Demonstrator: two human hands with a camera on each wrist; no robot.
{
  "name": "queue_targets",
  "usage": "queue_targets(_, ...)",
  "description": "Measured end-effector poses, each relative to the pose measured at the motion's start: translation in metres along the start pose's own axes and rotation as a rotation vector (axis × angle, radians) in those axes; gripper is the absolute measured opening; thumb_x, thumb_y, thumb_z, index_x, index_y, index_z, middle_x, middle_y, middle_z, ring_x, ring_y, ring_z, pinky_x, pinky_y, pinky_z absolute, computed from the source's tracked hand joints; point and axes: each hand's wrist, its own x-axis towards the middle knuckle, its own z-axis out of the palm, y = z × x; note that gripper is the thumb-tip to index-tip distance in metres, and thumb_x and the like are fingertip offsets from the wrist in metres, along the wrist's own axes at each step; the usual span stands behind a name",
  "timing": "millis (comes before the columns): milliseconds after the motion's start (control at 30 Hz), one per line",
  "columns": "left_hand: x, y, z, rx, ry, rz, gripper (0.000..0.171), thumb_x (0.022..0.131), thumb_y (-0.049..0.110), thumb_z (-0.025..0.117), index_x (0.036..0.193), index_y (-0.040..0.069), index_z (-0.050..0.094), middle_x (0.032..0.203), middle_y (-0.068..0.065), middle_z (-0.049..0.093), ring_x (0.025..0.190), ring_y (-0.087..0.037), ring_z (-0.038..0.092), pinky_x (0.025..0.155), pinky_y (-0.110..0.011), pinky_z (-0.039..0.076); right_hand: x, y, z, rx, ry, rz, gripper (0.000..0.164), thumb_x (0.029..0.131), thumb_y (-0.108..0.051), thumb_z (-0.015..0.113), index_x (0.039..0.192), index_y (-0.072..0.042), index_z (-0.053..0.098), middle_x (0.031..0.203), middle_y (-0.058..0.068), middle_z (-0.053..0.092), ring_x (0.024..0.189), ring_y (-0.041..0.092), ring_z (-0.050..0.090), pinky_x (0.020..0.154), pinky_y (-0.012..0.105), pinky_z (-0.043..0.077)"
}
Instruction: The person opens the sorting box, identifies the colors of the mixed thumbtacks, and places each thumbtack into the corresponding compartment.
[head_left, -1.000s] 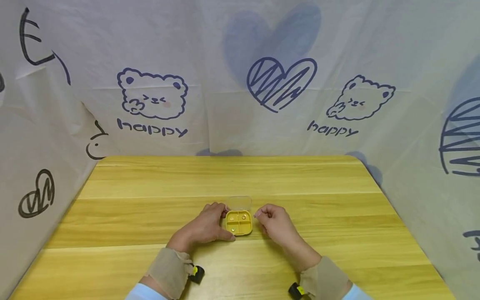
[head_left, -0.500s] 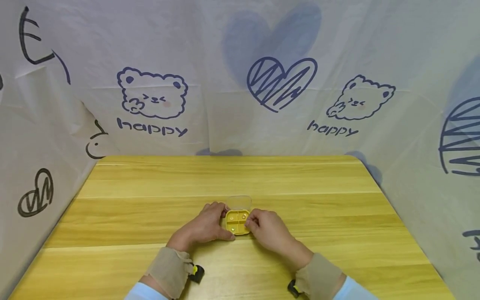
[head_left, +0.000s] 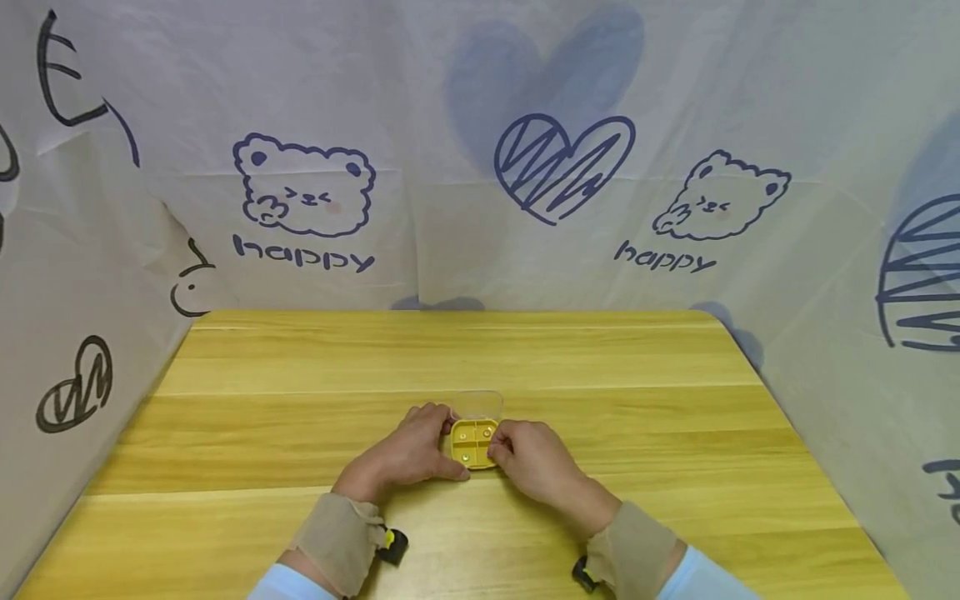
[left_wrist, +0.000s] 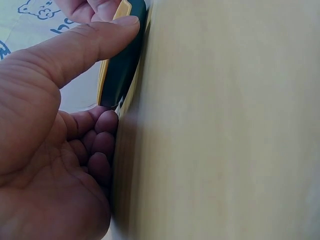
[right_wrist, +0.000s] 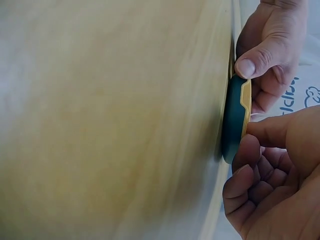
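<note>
A small pill box (head_left: 477, 446) lies on the table, yellow inside with crossed dividers; its dark green underside (right_wrist: 233, 117) shows in the right wrist view. Its clear lid (head_left: 477, 405) stands open toward the back. Small bead-like pieces lie in the back-left, back-right (head_left: 487, 433) and front-left (head_left: 466, 457) compartments. My left hand (head_left: 412, 450) grips the box from the left, thumb on its front edge, fingers by the back-left corner. My right hand (head_left: 542, 462) has curled fingers at the front-right compartment, thumb near the rim. Whatever is between its fingertips is hidden.
The wood-grain table (head_left: 637, 358) spreads out on all sides of the box. A pale cloth (head_left: 420, 100) with drawn bears and hearts hangs behind and beside it. Both wrists wear beige wraps with small black cameras (head_left: 393, 547).
My right hand has moved left from beside the box, where it pinched a tiny purplish piece, to the front-right compartment. It has barely moved in the last half second. My left hand stays put.
</note>
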Motion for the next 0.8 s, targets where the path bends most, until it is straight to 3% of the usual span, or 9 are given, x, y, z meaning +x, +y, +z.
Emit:
queue_targets(533, 0.000, 0.001, 0.000, 0.017, 0.009, 0.017, 0.063, 0.065, 0.035, 0.087, 0.112, 0.008, 0.056, 0.103, -0.005, 0.054, 0.095, -0.022, 0.042, 0.087, -0.041, 0.038, -0.001, 0.002, -0.001, 0.044, 0.026, 0.020, 0.013, 0.093, -0.018, 0.062, 0.080, -0.018, 0.065, 0.072, -0.008, 0.060, 0.064, 0.011, 0.052, 0.059, 0.029, 0.045)
queue_targets(700, 0.000, 0.001, 0.001, 0.021, 0.008, 0.010, 0.064, 0.064, 0.035, 0.087, 0.113, 0.008, 0.056, 0.103, -0.004, 0.054, 0.095, -0.022, 0.042, 0.088, -0.041, 0.038, 0.003, 0.006, -0.007, 0.073, 0.081, 0.058, 0.011, 0.094, -0.018, 0.060, 0.086, -0.016, 0.068, 0.075, -0.007, 0.063, 0.064, 0.010, 0.053, 0.060, 0.030, 0.046)
queue_targets(800, 0.000, 0.000, 0.001, 0.019, 0.010, 0.005, 0.065, 0.064, 0.036, 0.087, 0.114, 0.009, 0.055, 0.104, -0.003, 0.054, 0.095, -0.021, 0.042, 0.089, -0.041, 0.038, 0.009, 0.009, -0.015, 0.157, 0.129, 0.104, 0.012, 0.095, -0.020, 0.059, 0.090, -0.014, 0.069, 0.074, -0.002, 0.064, 0.060, 0.012, 0.052, 0.057, 0.030, 0.045)
